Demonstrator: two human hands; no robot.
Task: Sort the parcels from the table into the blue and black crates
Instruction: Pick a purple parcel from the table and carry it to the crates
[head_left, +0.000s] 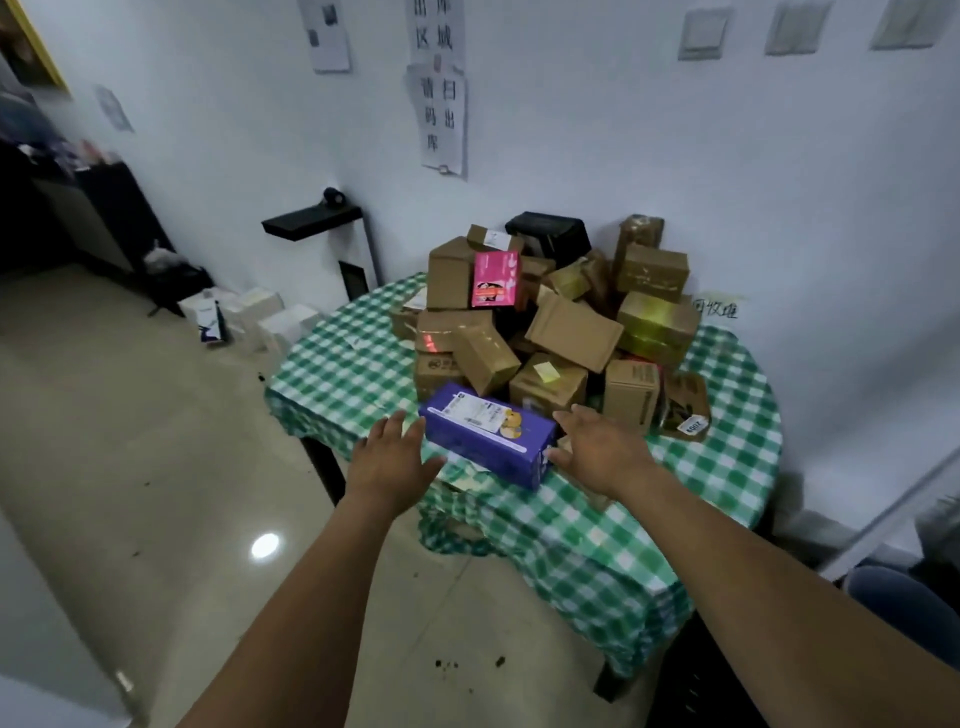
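- Bare forearms (311, 597) run up from the bottom edge and converge on the near rim of the table (597, 545), so the person seems to stand right at its corner to reach in.
- Left hand (389, 460) has its fingers straight and spread, grasping nothing. It sits just beside the left end of the purple parcel (488, 439).
- Right hand (597, 449) mirrors it at the opposite end, palm turned inward and fingers released. Whether either hand already touches the cardboard cannot be told.
- This flanking pose suits the parcel's long, narrow shape, since pressing both ends would probably lift it level.
- That purple parcel lies flat at the front of the green checked cloth with its printed label facing up, apart from the heap. It is likely the easiest one to take first.
- Behind it, a pile of brown cardboard parcels (566, 327) leans in a jumble against the wall, with a pink box (496, 279) perched upright near the top and a black parcel (550, 234) at the rear. Taking from the front should avoid toppling them.
- Neither the blue nor the black crate is in view, so the sorting looks barely begun.
- White boxes (260, 317) sit on the floor to the left, by the wall.
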